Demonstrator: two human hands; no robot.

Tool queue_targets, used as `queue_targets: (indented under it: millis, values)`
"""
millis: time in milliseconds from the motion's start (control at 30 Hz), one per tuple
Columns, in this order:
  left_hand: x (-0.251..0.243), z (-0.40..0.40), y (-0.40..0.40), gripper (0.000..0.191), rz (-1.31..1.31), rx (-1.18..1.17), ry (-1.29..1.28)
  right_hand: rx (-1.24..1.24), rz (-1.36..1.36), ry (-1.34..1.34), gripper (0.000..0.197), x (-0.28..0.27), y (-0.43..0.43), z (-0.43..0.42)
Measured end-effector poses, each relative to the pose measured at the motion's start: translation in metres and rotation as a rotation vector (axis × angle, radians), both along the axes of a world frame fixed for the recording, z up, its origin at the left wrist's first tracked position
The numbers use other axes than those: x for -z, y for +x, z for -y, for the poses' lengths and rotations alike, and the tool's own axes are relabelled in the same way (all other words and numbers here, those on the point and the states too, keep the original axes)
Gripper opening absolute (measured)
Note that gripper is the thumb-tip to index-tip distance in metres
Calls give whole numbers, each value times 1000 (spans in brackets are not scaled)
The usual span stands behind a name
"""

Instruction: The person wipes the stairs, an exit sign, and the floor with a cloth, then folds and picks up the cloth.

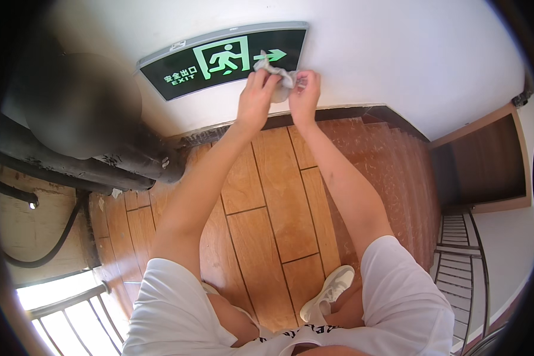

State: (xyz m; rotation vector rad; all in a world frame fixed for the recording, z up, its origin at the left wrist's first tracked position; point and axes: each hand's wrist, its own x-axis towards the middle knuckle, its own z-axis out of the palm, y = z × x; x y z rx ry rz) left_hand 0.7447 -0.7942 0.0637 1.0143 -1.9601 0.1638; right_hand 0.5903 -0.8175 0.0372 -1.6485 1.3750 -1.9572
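Both my arms reach forward to a pale crumpled cloth [286, 79] in front of the right part of a wall sign. My left hand [255, 95] grips the cloth from the left side, fingers bunched on it. On the other side, my right hand [305, 95] pinches its right end. The exit sign [182, 58] is a dark panel in a grey frame, with a glowing green running figure and an arrow. Part of the arrow and the sign's lower edge is hidden behind the cloth. Whether the cloth touches the panel I cannot tell.
Thick dark pipes [133, 155] run along the left wall, with a blurred round dark shape [84, 107] before them. Reddish stairs [382, 178] descend at right beside a metal railing [456, 253]. A brown door [480, 160] stands beyond. Wood-look tiles [280, 187] cover the landing.
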Motion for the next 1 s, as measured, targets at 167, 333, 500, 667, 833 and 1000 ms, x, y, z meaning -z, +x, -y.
queue_targets:
  millis: [167,333,500,667,833,1000]
  values:
    - [43,-13,72,42,-84,-76,44,-47,167,165,19,19,73,-26]
    - [35,-47,126,31,-515,-311,100,-202,-85,-152,24,-33,141,-58]
    - [-17,-52,148,34,-769,-356,-26,-296,-282,-487,42,-81,199,-50]
    - [-48,-25,165,33,-763,-350,-78,-245,-446,-599,44,-119,229,-31]
    - [-2,-15,181,31,-636,-425,-130,-309,-576,-537,39,-98,229,-26]
    - [81,-54,197,25,-479,-475,152,-491,-814,-70,60,-13,177,-32]
